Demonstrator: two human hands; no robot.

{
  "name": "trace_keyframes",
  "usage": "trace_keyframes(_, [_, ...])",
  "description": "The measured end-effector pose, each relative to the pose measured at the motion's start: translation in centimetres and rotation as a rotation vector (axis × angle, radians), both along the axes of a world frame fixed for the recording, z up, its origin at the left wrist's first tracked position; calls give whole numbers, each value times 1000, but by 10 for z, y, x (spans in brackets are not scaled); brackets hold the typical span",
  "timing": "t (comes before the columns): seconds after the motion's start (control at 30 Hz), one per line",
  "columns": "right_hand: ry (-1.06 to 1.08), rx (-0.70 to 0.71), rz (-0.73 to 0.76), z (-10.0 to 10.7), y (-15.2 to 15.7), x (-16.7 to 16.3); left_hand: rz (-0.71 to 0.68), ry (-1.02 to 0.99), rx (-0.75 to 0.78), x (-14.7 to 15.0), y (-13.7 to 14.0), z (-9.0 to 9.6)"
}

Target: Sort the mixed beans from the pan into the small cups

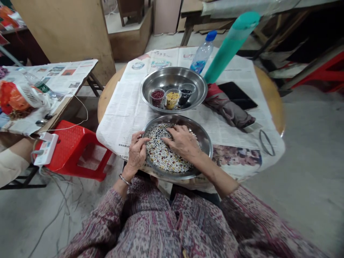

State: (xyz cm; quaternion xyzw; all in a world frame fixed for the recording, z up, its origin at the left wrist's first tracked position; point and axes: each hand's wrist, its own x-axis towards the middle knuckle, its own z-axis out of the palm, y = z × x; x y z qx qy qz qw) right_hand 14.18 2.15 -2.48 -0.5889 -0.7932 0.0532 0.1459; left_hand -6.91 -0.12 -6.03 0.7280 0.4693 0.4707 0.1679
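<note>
A wide steel bowl (207, 143) sits at the near side of the table, holding mixed white, black, red and yellow grains and beans (166, 157). My left hand (136, 152) is at this bowl's left rim, its thumb over the edge and its fingers bent about it. Inside, my right hand (184, 142) lies on the grains with its fingers spread; its fingertips partly sink among them. Just beyond stands a second steel bowl (153, 77). In it are three clear plastic cups: one of red beans (157, 95), one of yellow kernels (172, 97), one of black beans (186, 92).
Newspaper (120, 104) covers the round table. Behind the far bowl stand a water bottle (202, 55) and a tall green cylinder (231, 48). At the right lie a folded umbrella (229, 109), a dark tablet-like object (238, 95) and a dark loop (266, 142). A red stool (72, 150) carries a power strip (46, 148).
</note>
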Motion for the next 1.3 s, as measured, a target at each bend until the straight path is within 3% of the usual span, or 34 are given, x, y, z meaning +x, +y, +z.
trace_keyframes(0.07, [32,5,80,0,0,-12,0,3,1,0,0,0])
trace_keyframes(0.2, [108,-56,377,3,-10,-27,9,14,11,0,0,2])
trace_keyframes(0.37, [103,-179,592,8,-28,-5,2,12,14,1,-1,4])
trace_keyframes(0.47, [48,-140,486,6,-29,21,-3,9,14,1,0,1])
trace_keyframes(0.6, [33,9,175,1,-26,48,34,41,62,-1,-1,0])
trace_keyframes(0.7, [35,81,34,-1,-31,53,90,161,148,-2,-3,10])
trace_keyframes(0.8, [-27,65,-57,2,-40,49,2,325,178,1,-2,25])
trace_keyframes(0.9, [-117,-8,-106,6,-46,45,-134,470,111,12,6,31])
trace_keyframes(1.0, [-128,-48,-119,4,-41,42,-146,550,5,30,23,25])
trace_keyframes(1.13, [-21,-64,-158,-7,-23,37,-228,569,-118,59,50,15])
trace_keyframes(1.3, [124,-116,-175,-9,-1,31,-349,522,-174,86,65,21])
